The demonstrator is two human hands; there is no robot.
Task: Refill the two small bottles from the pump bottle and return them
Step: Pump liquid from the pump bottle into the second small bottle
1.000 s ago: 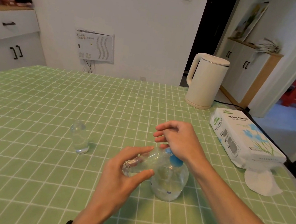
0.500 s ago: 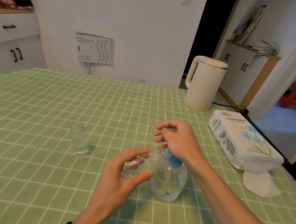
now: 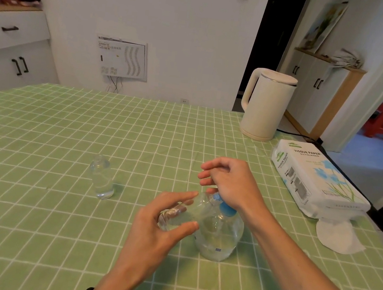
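Observation:
A clear pump bottle (image 3: 218, 237) with a blue pump head stands on the green checked tablecloth (image 3: 51, 236). My right hand (image 3: 229, 181) rests on top of the pump head, its fingers loosely curled. My left hand (image 3: 157, 232) grips a small clear bottle (image 3: 185, 213), tilted on its side with its mouth against the pump's nozzle. A second small clear bottle (image 3: 101, 180) stands upright and uncapped to the left, apart from both hands.
A cream electric kettle (image 3: 265, 104) stands at the back right with its cord running off the table. A pack of tissue paper (image 3: 315, 180) lies along the right edge, with a loose tissue (image 3: 337, 234) in front of it.
Both hands and the bottles have kept their places. Only the view has shifted slightly.

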